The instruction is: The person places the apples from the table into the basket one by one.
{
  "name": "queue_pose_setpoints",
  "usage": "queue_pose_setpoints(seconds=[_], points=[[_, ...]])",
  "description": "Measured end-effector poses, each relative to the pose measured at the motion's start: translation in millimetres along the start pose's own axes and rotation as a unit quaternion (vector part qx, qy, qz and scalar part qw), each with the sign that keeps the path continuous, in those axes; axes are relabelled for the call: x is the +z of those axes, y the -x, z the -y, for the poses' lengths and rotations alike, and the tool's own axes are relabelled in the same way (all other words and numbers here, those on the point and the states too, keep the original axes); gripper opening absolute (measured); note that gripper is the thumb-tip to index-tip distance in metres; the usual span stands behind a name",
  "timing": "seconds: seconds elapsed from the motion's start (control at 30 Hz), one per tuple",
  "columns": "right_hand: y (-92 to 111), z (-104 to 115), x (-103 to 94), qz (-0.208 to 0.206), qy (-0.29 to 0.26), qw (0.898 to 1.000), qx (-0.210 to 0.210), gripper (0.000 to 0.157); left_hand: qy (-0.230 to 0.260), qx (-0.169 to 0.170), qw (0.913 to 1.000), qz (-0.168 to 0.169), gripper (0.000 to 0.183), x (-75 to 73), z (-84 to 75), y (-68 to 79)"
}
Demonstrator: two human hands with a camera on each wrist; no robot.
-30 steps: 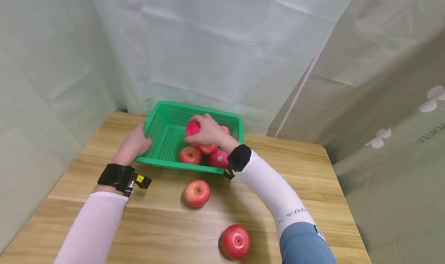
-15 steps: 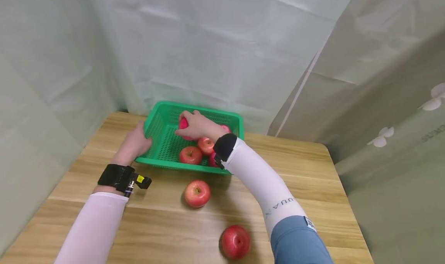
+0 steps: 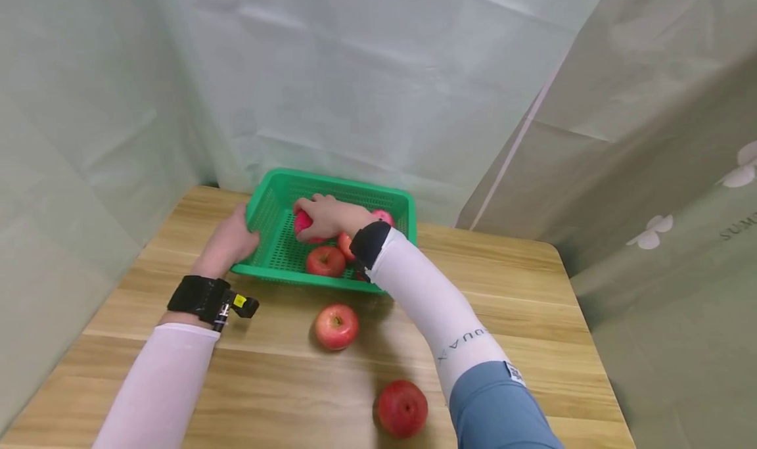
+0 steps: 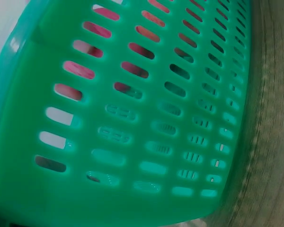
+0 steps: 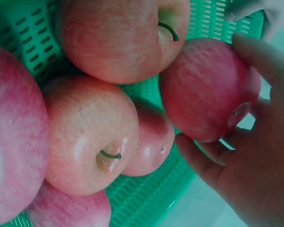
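Observation:
In the head view, my left hand (image 3: 229, 242) grips the left end of a green plastic basket (image 3: 331, 281). My right hand (image 3: 330, 219) reaches inside it and holds a red apple (image 3: 302, 223) above the perforated floor. The right wrist view shows the thumb and fingers curled round that apple (image 5: 206, 92), next to other apples such as a paler one with a stem (image 5: 92, 137). Several apples sit in the basket's right part, some partly hidden by my right arm. Only the slotted basket wall (image 4: 146, 109) fills the left wrist view; no left fingers show there.
Two more apples lie on the wooden table (image 3: 503, 291): one just in front of the basket (image 3: 336, 327), another nearer the front edge (image 3: 402, 409). A pale sheet (image 3: 367, 81) hangs close behind the basket.
My right hand has moved left inside the basket with the apple in its fingers, away from the other apples. The left hand keeps its place on the basket's left end.

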State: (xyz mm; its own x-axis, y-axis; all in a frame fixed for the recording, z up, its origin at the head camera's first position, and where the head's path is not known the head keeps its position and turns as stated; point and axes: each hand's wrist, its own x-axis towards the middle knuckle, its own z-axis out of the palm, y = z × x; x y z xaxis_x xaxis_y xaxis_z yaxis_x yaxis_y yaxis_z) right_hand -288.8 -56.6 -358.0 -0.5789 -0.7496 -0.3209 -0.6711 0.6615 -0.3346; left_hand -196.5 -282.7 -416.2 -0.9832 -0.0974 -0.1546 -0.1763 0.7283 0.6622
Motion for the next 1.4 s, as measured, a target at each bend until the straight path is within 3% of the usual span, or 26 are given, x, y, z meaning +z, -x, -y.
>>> queue_pose_setpoints(seconds=[0.27,0.83,1.0,1.4], points=[[-5.4,1.1,8.4,0.039,0.056,0.998,0.012,0.059,0.009,-0.003,1.0000,0.001,0.063,2.9,0.4,0.8],[-18.3,9.2,20.5,0.064,0.143,0.988,0.001,0.063,-0.009,-0.007,0.9999,0.001,0.064,5.0,1.9,-2.2],[-20.9,6.1,26.5,0.068,0.154,0.986,-0.012,0.064,-0.002,-0.006,1.0000,0.005,0.066,6.3,-2.0,-1.5],[-18.4,5.2,29.3,0.058,0.152,0.987,0.002,0.074,-0.001,-0.005,1.0000,0.008,0.067,5.4,-6.9,2.4]])
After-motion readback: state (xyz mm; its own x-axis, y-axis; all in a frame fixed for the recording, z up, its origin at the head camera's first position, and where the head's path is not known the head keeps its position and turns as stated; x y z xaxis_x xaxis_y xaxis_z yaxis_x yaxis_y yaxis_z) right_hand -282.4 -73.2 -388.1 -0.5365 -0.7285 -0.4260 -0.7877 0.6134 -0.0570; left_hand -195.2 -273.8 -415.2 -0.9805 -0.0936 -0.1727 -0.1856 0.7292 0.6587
